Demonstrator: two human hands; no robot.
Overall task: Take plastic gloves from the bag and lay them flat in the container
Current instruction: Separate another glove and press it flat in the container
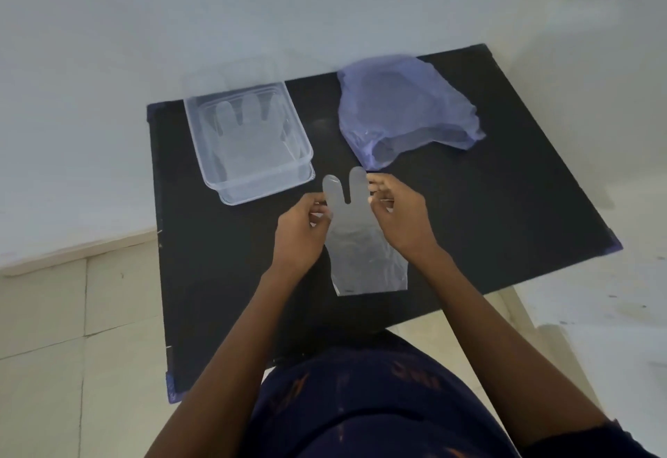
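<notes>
A clear plastic glove [362, 259] hangs between my hands over the middle of the black table [505, 212], two of its fingers pointing up and its cuff toward me. My left hand [301, 230] pinches its left edge and my right hand [399, 212] pinches its right edge. A clear rectangular container [301, 149] stands at the back left, with a glove [249, 136] lying flat inside, fingers pointing away. At the back right lies a crumpled purple plastic bag [408, 107], its opening facing my hands.
The table is small, with its edges close on every side. A white wall rises behind it and pale floor tiles [72, 331] show at the left. My torso in dark clothing [379, 403] fills the near bottom of the view.
</notes>
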